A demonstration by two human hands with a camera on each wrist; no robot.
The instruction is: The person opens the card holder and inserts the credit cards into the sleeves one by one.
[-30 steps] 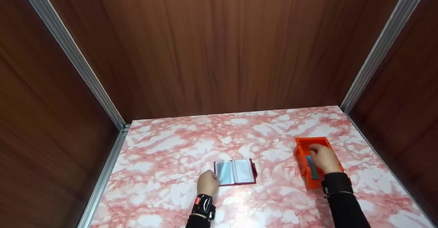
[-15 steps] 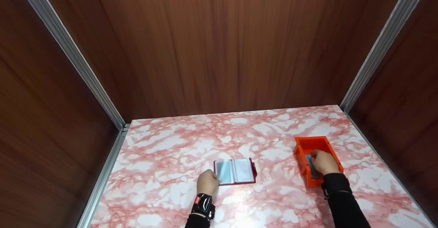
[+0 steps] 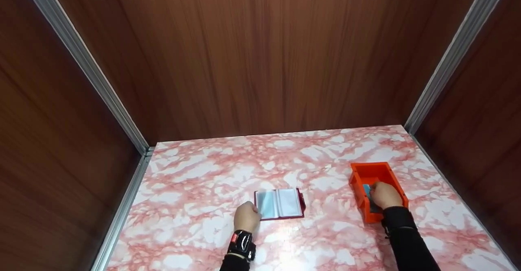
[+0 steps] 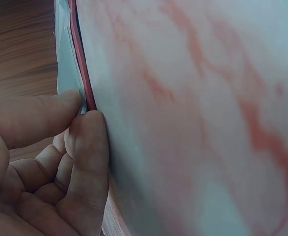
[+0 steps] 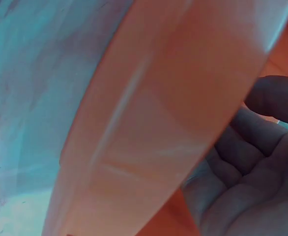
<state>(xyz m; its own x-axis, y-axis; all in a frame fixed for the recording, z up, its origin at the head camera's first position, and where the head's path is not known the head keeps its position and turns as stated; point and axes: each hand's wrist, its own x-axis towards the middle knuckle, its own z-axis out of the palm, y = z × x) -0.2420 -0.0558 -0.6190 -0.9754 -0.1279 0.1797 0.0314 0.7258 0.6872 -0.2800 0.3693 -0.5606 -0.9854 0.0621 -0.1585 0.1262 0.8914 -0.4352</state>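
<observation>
A small card holder with a dark red cover and clear sleeves lies spread open on the table. My left hand pinches its near left corner; the left wrist view has the thumb on the sleeve side and a finger against the red cover edge. To the right, my right hand reaches down into an orange bin, fingers curled. Beside and under those fingers shows a flat blue card-like piece. The bin wall hides part of the right fingers, and I cannot tell whether they grip the piece.
The table has a pink and white marbled top. Brown wood-grain panels stand at the back and both sides, with grey metal rails at the corners.
My right hand has gone lower into the orange bin, its fingers curling in and covering more of the blue piece. The left hand and card holder keep their place.
</observation>
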